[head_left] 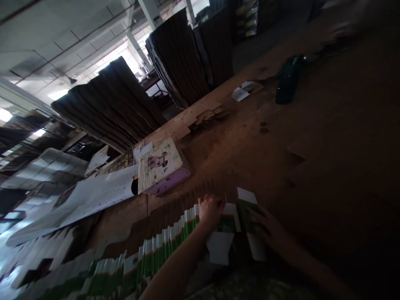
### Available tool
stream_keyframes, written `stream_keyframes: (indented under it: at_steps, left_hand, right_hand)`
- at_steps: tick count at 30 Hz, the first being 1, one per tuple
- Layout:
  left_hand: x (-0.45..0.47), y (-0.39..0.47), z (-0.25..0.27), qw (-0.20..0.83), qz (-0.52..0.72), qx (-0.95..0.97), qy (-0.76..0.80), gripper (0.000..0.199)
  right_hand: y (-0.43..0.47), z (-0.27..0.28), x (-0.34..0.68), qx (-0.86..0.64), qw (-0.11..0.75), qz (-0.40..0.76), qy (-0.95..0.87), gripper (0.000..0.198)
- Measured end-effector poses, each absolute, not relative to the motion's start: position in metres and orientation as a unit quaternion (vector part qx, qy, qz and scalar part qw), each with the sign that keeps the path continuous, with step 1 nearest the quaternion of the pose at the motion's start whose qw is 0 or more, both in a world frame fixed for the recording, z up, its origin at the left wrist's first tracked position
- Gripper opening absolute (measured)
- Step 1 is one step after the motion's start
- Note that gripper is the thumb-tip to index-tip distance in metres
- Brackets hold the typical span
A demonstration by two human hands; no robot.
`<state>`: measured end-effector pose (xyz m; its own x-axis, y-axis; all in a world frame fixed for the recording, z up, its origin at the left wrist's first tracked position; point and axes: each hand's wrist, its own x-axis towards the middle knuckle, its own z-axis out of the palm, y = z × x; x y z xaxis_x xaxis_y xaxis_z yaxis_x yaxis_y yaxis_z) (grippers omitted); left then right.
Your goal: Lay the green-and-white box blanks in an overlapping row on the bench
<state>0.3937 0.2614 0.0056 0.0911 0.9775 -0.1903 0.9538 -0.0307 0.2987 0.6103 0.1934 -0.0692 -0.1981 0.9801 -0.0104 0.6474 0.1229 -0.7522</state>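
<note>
My left hand is closed, its fingers curled at the upper edge of an opened green-and-white carton. A white flap of the carton hangs out toward me. On the other side, my right hand lies with outstretched fingers against a green-and-white panel, which has white ends. Whether this panel belongs to the same carton is too dark to tell. Left of my left hand runs a long row of folded green-and-white cartons, standing on edge and packed close together. My left forearm crosses in front of part of it.
A taped box with a cartoon mouse stands on the brown table, beside large white sheets. Farther back lie cardboard scraps, a small paper piece and a dark green object. Tall dark stacks rise beyond the table.
</note>
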Motion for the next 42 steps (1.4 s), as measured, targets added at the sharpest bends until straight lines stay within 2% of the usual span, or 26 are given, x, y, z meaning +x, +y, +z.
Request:
stream_keyframes:
  at_steps: [4, 9, 20, 23, 25, 28, 33, 36, 40, 42]
  left_hand:
    - [0.393, 0.258, -0.002, 0.158, 0.028, 0.730, 0.665, 0.018]
    - [0.395, 0.254, -0.006, 0.134, 0.003, 0.748, 0.650, 0.018]
    - [0.395, 0.251, -0.001, 0.121, 0.001, 0.749, 0.652, 0.018]
    - [0.398, 0.248, -0.005, 0.097, 0.001, 0.783, 0.614, 0.050]
    - [0.401, 0.246, -0.010, 0.097, -0.021, 0.805, 0.585, 0.065]
    - [0.403, 0.246, -0.015, 0.100, -0.049, 0.811, 0.574, 0.066]
    - [0.405, 0.245, -0.014, 0.125, -0.043, 0.798, 0.588, 0.068]
    - [0.403, 0.250, -0.004, 0.180, -0.015, 0.770, 0.612, 0.073]
    - [0.399, 0.263, 0.024, 0.229, 0.044, 0.718, 0.656, 0.042]
    - [0.396, 0.267, 0.035, 0.175, 0.048, 0.723, 0.667, 0.035]
  right_hand:
    - [0.176, -0.111, 0.573, -0.584, 0.206, 0.240, -0.748, 0.063]
    - [0.169, -0.139, 0.559, -0.598, 0.214, 0.183, -0.750, 0.058]
    - [0.174, -0.102, 0.568, -0.591, 0.153, 0.197, -0.767, 0.060]
    - [0.179, -0.087, 0.566, -0.587, 0.147, 0.177, -0.776, 0.057]
    - [0.185, -0.079, 0.574, -0.570, 0.138, 0.192, -0.787, 0.048]
    - [0.189, -0.077, 0.610, -0.568, 0.108, 0.217, -0.786, 0.039]
    - [0.183, -0.077, 0.689, -0.683, 0.110, 0.103, -0.715, 0.060]
    - [0.191, -0.039, 0.680, -0.691, 0.145, 0.220, -0.673, 0.058]
    - [0.205, 0.035, 0.603, -0.525, 0.262, 0.470, -0.660, 0.046]
    - [0.203, 0.048, 0.575, -0.465, 0.218, 0.571, -0.641, 0.054]
